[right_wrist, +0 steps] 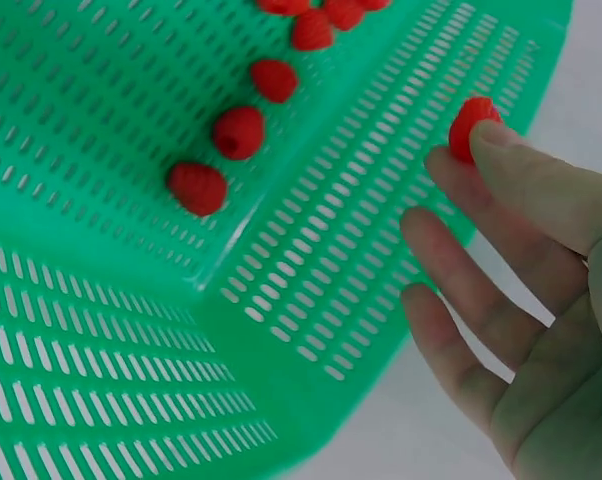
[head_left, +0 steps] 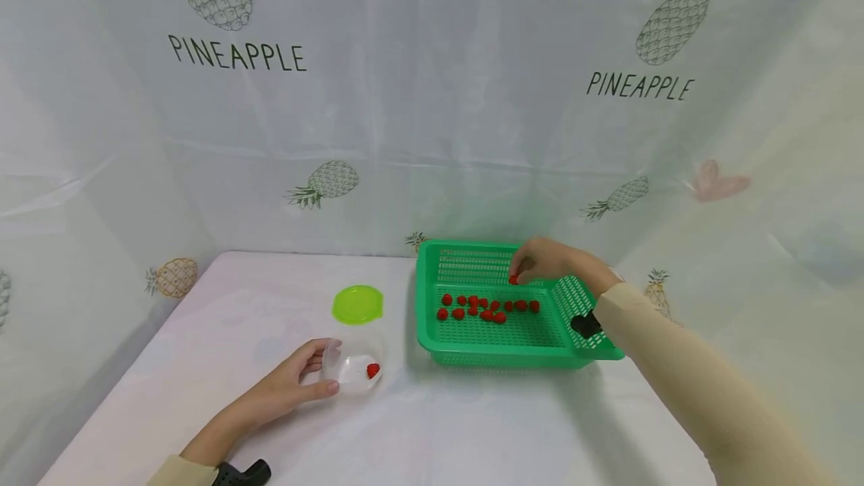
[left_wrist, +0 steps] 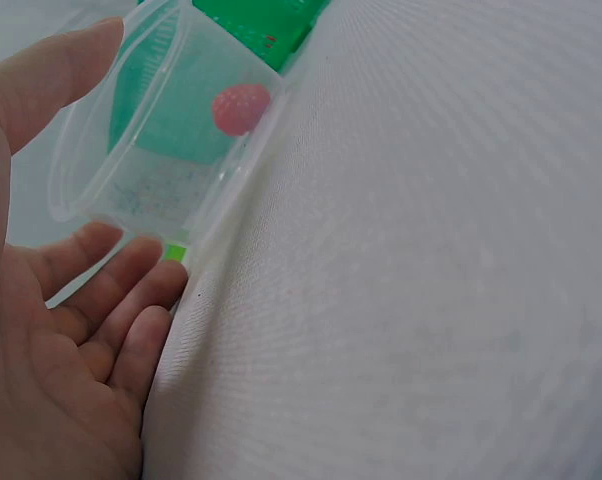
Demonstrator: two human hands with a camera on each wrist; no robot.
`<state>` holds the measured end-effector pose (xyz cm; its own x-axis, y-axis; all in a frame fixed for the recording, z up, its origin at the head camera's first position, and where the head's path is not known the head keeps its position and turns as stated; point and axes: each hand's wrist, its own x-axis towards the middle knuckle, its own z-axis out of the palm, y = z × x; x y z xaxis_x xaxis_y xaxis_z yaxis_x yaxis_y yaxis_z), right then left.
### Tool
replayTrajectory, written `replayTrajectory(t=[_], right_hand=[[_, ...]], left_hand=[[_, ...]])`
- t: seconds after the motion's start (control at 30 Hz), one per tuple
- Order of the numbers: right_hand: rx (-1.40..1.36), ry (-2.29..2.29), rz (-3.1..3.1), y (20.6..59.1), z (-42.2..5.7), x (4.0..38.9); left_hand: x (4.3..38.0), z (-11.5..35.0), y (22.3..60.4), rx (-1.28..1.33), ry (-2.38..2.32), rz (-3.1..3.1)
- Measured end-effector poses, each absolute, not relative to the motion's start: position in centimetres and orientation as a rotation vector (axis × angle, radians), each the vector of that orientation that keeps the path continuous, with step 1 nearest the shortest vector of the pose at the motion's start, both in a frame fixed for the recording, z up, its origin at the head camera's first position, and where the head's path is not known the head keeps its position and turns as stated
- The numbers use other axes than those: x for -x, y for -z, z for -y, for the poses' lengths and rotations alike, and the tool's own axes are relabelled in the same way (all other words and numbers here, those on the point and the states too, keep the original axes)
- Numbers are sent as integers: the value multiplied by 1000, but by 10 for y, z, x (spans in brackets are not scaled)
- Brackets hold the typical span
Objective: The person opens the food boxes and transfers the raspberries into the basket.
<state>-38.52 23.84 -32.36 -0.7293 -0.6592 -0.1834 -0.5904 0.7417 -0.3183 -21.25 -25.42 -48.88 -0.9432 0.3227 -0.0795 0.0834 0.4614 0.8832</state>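
My right hand (head_left: 543,257) is over the back right part of a green plastic basket (head_left: 506,349). Between thumb and forefinger it pinches a raspberry (right_wrist: 471,128), and the other fingers are spread. More raspberries (right_wrist: 239,132) lie loosely in two rows on the basket floor. On the table to the left, my left hand (head_left: 297,385) holds a clear plastic cup (left_wrist: 161,170), thumb on one side and fingers on the other. One raspberry (head_left: 373,370) lies inside the cup, near its right wall.
A lime-green round lid (head_left: 358,304) with a small tab lies on the table behind the cup. The table (head_left: 432,433) has a pale cloth. Behind it hangs a white sheet (head_left: 432,96) printed with pineapples.
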Motion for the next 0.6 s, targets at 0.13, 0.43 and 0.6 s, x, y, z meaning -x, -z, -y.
replayTrajectory(t=[0.13,0.43,0.6], right_hand=[[951,304,-2614,331,-236,391],[959,209,-2583,342,-232,400],[939,222,-2562,347,-232,403]], left_hand=[[212,259,489,-365,-1485,-2481],[214,260,492,-385,-1493,-2462],[214,258,492,-410,-1497,-2474]])
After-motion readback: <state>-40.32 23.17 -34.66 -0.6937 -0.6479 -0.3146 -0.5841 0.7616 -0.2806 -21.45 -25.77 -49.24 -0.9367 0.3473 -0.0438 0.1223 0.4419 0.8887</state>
